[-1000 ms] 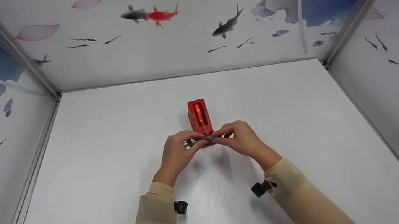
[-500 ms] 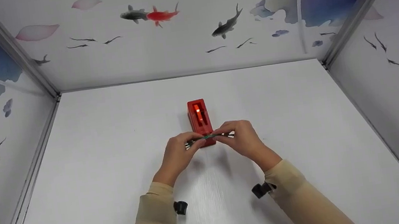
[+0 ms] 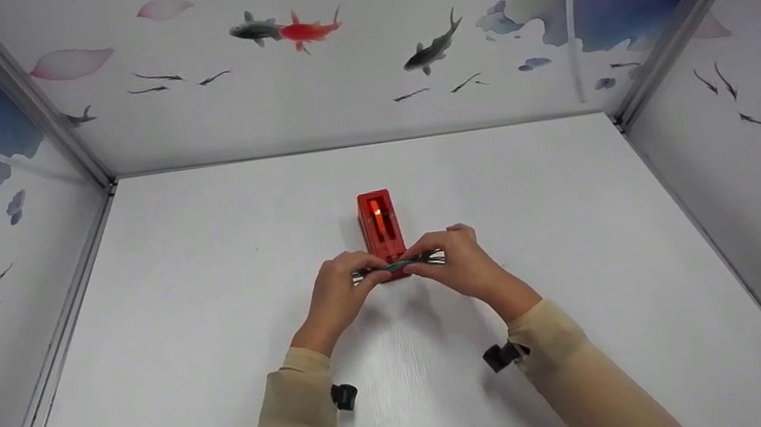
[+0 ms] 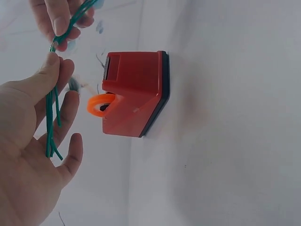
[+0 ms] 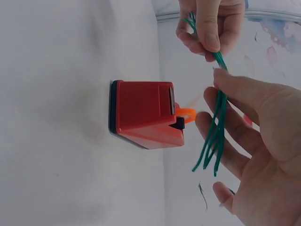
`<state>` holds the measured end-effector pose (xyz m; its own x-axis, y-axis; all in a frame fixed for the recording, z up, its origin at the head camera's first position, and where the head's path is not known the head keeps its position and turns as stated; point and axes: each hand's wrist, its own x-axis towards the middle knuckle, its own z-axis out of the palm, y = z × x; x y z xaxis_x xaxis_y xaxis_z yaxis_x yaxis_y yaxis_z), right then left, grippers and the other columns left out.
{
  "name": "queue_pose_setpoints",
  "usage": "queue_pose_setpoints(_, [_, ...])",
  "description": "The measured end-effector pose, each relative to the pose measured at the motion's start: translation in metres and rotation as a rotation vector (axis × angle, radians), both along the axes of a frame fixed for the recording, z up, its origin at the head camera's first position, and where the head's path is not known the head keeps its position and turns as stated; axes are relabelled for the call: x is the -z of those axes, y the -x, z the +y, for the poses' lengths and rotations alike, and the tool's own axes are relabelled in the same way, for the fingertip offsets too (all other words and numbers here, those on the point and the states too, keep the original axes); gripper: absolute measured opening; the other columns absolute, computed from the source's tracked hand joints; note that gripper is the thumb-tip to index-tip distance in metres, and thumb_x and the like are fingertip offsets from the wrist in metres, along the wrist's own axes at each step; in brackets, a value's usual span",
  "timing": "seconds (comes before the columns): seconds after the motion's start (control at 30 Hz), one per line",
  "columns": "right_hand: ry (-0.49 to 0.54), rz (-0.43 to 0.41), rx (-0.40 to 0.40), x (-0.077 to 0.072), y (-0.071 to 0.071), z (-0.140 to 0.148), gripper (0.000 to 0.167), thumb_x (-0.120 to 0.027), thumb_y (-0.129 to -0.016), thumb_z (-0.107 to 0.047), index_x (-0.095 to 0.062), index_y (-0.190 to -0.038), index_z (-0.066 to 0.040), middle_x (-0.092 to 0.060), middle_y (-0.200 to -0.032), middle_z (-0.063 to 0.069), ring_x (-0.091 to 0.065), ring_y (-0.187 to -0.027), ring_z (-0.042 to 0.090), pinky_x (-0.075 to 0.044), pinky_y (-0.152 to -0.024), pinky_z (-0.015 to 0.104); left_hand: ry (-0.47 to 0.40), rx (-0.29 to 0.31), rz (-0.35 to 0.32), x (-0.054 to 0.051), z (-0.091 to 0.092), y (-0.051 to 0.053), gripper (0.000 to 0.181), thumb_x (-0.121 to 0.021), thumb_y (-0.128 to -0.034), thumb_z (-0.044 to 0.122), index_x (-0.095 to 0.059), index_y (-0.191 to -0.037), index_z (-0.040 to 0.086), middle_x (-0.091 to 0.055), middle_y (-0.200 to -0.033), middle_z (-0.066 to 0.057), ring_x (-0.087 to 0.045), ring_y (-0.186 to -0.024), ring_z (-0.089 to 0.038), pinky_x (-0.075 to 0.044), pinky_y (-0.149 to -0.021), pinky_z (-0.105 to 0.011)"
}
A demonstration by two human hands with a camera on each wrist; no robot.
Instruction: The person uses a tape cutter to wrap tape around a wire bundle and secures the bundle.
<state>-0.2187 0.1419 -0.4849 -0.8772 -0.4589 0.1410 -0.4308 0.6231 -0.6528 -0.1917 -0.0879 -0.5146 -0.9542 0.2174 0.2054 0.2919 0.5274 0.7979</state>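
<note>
White tabletop: red tape dispenser; green strands, pinched by left hand and right hand, seemingly to stay bundled.

Long tan sleeves are worn, wrinkled near the cuffs; a small black camera is mounted on each; hands left bare.
</note>
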Motion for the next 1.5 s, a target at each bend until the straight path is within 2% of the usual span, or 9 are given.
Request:
queue_pose_setpoints(0.07, [-0.023, -0.026, -0.037, 0.0, 0.002, 0.002, 0.017, -0.078, -0.094, -0.024, -0.08, -0.111, -0.022, -0.079, -0.102, -0.01, -0.073, -0.102, 0.011, -0.017, -0.118, 0.057, -0.004, 0.0, -0.013, 0.001, -0.001, 0.0, 0.013, -0.078, -0.0909, 0.023, -0.08, -0.104, 0.022, -0.076, -0.103, 0.006, -0.065, -0.1, -0.016, -0.058, -0.095, -0.043])
queue_pose_setpoints(0.2, [-0.055, -0.052, -0.083, 0.002, 0.005, 0.004, 0.021, -0.072, -0.099, -0.026, -0.078, -0.118, -0.021, -0.079, -0.109, -0.008, -0.072, -0.111, 0.013, -0.012, -0.119, 0.058, 0.001, -0.006, -0.015, 0.002, -0.002, 0.0, 0.014, -0.079, -0.0899, 0.023, -0.081, -0.103, 0.023, -0.076, -0.102, 0.007, -0.067, -0.101, -0.017, -0.058, -0.093, -0.038])
queue_pose_setpoints(0.47, [-0.039, -0.095, -0.106, 0.004, 0.006, 0.007, 0.021, -0.067, -0.102, -0.028, -0.076, -0.119, -0.019, -0.078, -0.11, -0.008, -0.071, -0.114, 0.015, -0.011, -0.119, 0.059, 0.003, 0.015, 0.029, -0.001, -0.001, 0.0, 0.012, -0.08, -0.0891, 0.021, -0.08, -0.1, 0.018, -0.077, -0.104, 0.004, -0.069, -0.102, -0.017, -0.058, -0.093, -0.043])
queue_pose_setpoints(0.73, [-0.012, -0.076, -0.096, 0.003, 0.006, 0.006, 0.016, -0.072, -0.098, -0.023, -0.078, -0.113, -0.021, -0.078, -0.11, -0.009, -0.07, -0.113, 0.015, -0.012, -0.12, 0.059, 0.036, 0.012, 0.052, -0.001, -0.001, 0.0, 0.014, -0.081, -0.088, 0.02, -0.081, -0.102, 0.021, -0.078, -0.102, 0.008, -0.069, -0.1, -0.012, -0.058, -0.093, -0.034])
queue_pose_setpoints(0.9, [-0.008, -0.031, -0.09, 0.004, 0.005, 0.005, 0.016, -0.074, -0.097, -0.02, -0.077, -0.112, -0.022, -0.078, -0.108, -0.009, -0.071, -0.11, 0.014, -0.014, -0.119, 0.059, 0.041, 0.022, 0.03, -0.001, 0.001, -0.002, 0.013, -0.08, -0.0902, 0.019, -0.078, -0.103, 0.02, -0.076, -0.104, 0.007, -0.068, -0.1, -0.012, -0.058, -0.095, -0.034])
queue_pose_setpoints(1.13, [-0.054, 0.091, -0.091, 0.002, 0.001, 0.003, 0.017, -0.078, -0.093, -0.017, -0.078, -0.109, -0.022, -0.078, -0.103, -0.008, -0.07, -0.106, 0.013, -0.016, -0.117, 0.06, 0.046, 0.021, 0.027, 0.0, 0.001, -0.002, 0.015, -0.081, -0.0897, 0.02, -0.079, -0.104, 0.02, -0.077, -0.103, 0.006, -0.067, -0.096, -0.014, -0.059, -0.091, -0.039])
queue_pose_setpoints(1.23, [-0.081, 0.14, -0.096, 0.0, -0.001, 0.002, 0.018, -0.079, -0.092, -0.015, -0.079, -0.108, -0.024, -0.077, -0.1, -0.009, -0.069, -0.106, 0.013, -0.015, -0.116, 0.062, 0.069, 0.012, 0.06, 0.0, 0.0, -0.001, 0.017, -0.082, -0.0888, 0.025, -0.081, -0.105, 0.021, -0.078, -0.1, 0.006, -0.066, -0.092, -0.014, -0.059, -0.087, -0.041])
queue_pose_setpoints(1.37, [-0.109, 0.177, -0.106, 0.0, -0.003, 0.001, 0.018, -0.079, -0.092, -0.015, -0.08, -0.107, -0.024, -0.077, -0.099, -0.009, -0.068, -0.105, 0.013, -0.015, -0.116, 0.063, 0.132, -0.013, 0.139, 0.0, -0.003, 0.0, 0.018, -0.083, -0.0882, 0.031, -0.084, -0.104, 0.022, -0.08, -0.093, 0.007, -0.067, -0.087, -0.016, -0.052, -0.088, -0.041])
queue_pose_setpoints(1.5, [-0.142, 0.207, -0.11, 0.0, -0.004, 0.0, 0.017, -0.079, -0.091, -0.014, -0.08, -0.105, -0.023, -0.077, -0.098, -0.008, -0.067, -0.105, 0.014, -0.016, -0.115, 0.063, 0.198, -0.046, 0.176, 0.001, -0.004, 0.001, 0.019, -0.082, -0.0883, 0.038, -0.084, -0.102, 0.025, -0.079, -0.088, 0.009, -0.066, -0.086, -0.016, -0.044, -0.094, -0.043])
